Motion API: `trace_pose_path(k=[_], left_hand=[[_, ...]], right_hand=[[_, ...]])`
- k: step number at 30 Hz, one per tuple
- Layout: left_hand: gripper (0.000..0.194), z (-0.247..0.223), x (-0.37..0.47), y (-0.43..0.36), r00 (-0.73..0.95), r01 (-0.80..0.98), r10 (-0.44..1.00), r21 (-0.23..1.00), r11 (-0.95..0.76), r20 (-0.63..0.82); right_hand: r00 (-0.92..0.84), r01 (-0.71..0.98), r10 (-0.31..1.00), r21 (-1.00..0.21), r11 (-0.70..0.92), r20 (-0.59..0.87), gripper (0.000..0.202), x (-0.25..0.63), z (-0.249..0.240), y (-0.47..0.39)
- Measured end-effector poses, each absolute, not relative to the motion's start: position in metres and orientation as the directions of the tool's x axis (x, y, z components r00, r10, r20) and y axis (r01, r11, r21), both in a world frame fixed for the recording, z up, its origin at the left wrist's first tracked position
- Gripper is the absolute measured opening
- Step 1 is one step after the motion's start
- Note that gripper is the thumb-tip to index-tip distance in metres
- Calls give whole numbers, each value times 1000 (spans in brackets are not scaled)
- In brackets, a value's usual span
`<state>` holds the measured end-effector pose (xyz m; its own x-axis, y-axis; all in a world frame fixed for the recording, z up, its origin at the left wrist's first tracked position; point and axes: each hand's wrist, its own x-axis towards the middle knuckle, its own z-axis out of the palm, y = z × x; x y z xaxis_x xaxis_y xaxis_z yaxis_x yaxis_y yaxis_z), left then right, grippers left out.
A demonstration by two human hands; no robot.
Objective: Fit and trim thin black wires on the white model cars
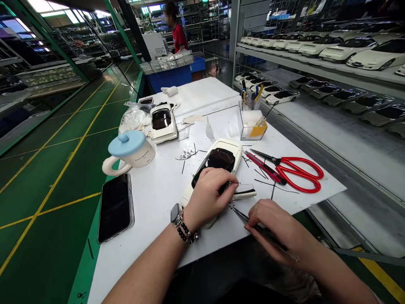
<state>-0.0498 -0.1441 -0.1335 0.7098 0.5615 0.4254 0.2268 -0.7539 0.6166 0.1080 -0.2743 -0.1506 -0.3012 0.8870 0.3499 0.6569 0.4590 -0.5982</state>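
Observation:
A white model car (226,145) with dark windows lies at an angle on the white table, its side door (245,194) swung out. Across the car's middle lies my left hand (211,190), thumb and forefinger closed at the edge of the door opening; the other fingers are partly hidden. My right hand (272,223) is closed around black tweezers (262,232), whose tips point at a few tiny dark bits (231,206) on the table beside the car. Red-handled scissors (297,169) and a red utility knife (264,167) lie to the right of the car.
Thin black strips (261,174) are scattered around. A lidded mug (139,156) and a phone (115,207) are at the left. Further back stand another white model car (163,122) and a clear tool box (253,128). Shelves of model cars (316,48) line the right; a person (179,36) stands beyond.

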Motion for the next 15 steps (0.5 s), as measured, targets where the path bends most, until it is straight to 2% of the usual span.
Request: trace_pose_path(k=[15], left_hand=[[7, -134, -50, -144, 710, 229, 563, 617, -753, 423]], right_hand=[[-287, 616, 889, -642, 457, 357, 15, 110, -154, -274]])
